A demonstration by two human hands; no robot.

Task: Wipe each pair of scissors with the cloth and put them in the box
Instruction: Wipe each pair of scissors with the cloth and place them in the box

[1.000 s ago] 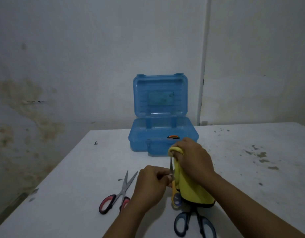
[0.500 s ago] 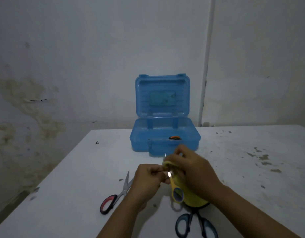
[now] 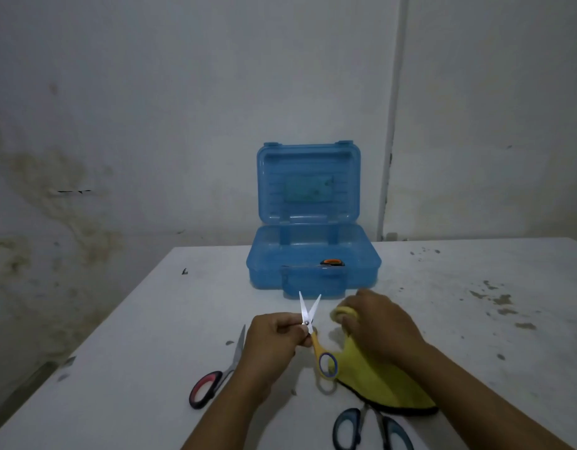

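Note:
My left hand point(image 3: 274, 342) pinches small yellow-handled scissors point(image 3: 314, 336) near the pivot, blades spread in a V pointing at the box. Just to the right, my right hand point(image 3: 378, 326) is closed on a yellow cloth point(image 3: 371, 375), which hangs down to the table; cloth and blades are apart. The open blue plastic box point(image 3: 362, 271) stands behind, lid upright, with orange-handled scissors point(image 3: 331, 262) inside. Red-handled scissors point(image 3: 212, 381) lie on the table left of my left arm. Blue-handled scissors point(image 3: 371, 430) lie at the near edge, partly under the cloth.
The white table point(image 3: 475, 336) has dark stains on its right half and a small speck at the far left. Its left edge runs diagonally down to the floor. A stained wall stands close behind the box.
The cloth has come off the blades: my right hand moved right with it. The yellow scissors' blades, covered before, now stand bare and spread apart.

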